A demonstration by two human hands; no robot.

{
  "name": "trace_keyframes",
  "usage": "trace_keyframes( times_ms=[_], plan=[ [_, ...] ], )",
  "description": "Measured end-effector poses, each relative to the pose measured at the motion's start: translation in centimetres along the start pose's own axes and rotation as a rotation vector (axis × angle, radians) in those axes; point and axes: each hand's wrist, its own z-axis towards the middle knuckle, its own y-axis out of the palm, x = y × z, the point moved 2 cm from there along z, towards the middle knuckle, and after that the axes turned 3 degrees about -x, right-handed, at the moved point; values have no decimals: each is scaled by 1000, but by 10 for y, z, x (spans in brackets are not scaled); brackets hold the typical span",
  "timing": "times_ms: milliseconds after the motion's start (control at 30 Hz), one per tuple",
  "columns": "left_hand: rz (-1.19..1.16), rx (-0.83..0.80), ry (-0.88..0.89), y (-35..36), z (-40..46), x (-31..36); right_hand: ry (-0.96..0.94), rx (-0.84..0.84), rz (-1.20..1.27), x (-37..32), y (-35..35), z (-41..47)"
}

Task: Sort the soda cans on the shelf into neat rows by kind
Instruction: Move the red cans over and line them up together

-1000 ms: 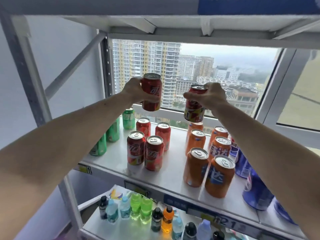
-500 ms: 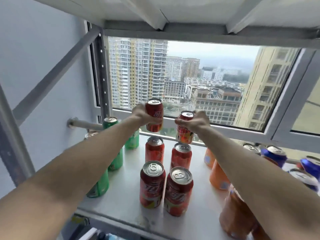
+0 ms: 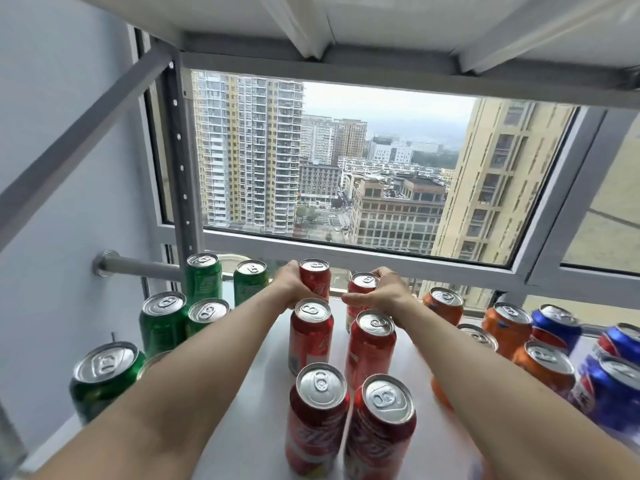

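On the left side of the white shelf [image 3: 256, 403] stand the green soda cans [image 3: 162, 322], in two loose rows that go toward the back; the left forearm crosses in front of some of them. The left hand [image 3: 291, 289] is at the back of the shelf, and its fingers are curled around a red soda can [image 3: 315, 276] which stands upright close to the window sill. Just beside it, the right hand [image 3: 379, 295] grips another red can [image 3: 362, 284] from the right side, the fingers wrapped over its top edge. In front of these two cans stand four more red cans [image 3: 311, 336] in two rows, upright and near each other. To the right, partly hidden behind the right forearm, are the orange soda cans [image 3: 507, 323], and further right the blue cans [image 3: 613, 393]. Behind the shelf there is a large window [image 3: 346, 161] with tall apartment buildings outside. A grey metal brace [image 3: 86, 133] runs diagonally on the left wall.
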Motion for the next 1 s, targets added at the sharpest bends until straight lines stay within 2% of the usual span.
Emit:
trace_keyframes(
  times_ms=[400, 800, 1000],
  plan=[
    [178, -149, 20, -8, 4, 4, 19, -70, -3, -1, -9, 1],
    [56, -141, 87, -15, 7, 29, -45, -133, -43, -11, -29, 3],
    [78, -176, 122, -15, 10, 26, -64, -159, -87, -12, -32, 2]
  ],
)
